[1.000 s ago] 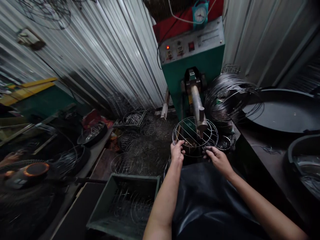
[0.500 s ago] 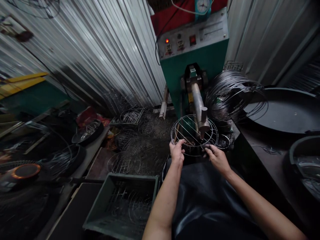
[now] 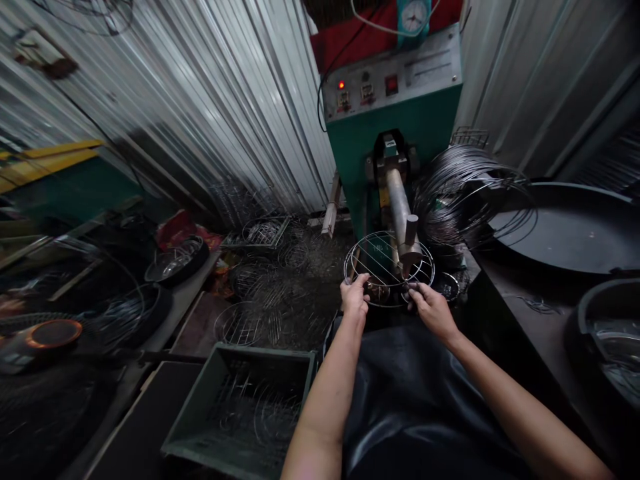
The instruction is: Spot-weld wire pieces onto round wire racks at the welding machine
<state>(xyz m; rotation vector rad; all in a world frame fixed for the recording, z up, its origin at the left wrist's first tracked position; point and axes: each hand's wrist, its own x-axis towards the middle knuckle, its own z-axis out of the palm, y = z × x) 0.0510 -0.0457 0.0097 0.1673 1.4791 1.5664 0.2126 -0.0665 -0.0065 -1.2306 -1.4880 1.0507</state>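
1. Round wire rack (image 3: pixel 373 261) is up front near the lap, held about level, with straight bars running across the ring and the machine's metal arm (image 3: pixel 399 200) reaching over it
2. Left hand (image 3: pixel 355 295) has its fingers closed on the near left part of the rim, thumb on top
3. Right hand (image 3: pixel 431 307) has its fingers pinched narrow at the near right part of the rim, right by the arm's lower tip; it's pretty dark there, so I can't make out if a small bit of wire is in that grip too
4. Behind all this stands the green machine (image 3: pixel 400 110), red indicator light (image 3: pixel 341 85) glowing on its panel, teal clock (image 3: pixel 414 19) sitting up top
5. Over on the right there's a fat coil of wire (image 3: pixel 463 190) beside the arm, then a tabletop (image 3: pixel 543 340) with a wide shallow pan (image 3: pixel 555 227) and a deep black tub (image 3: pixel 583 320)
6. Down left of the lap is a green plastic crate (image 3: pixel 225 453) with wire pieces (image 3: pixel 270 410) inside, and more wire racks (image 3: pixel 245 327) lie on the grimy floor past it
7. Shiny black apron (image 3: pixel 400 400) covers the lap, between the two forearms
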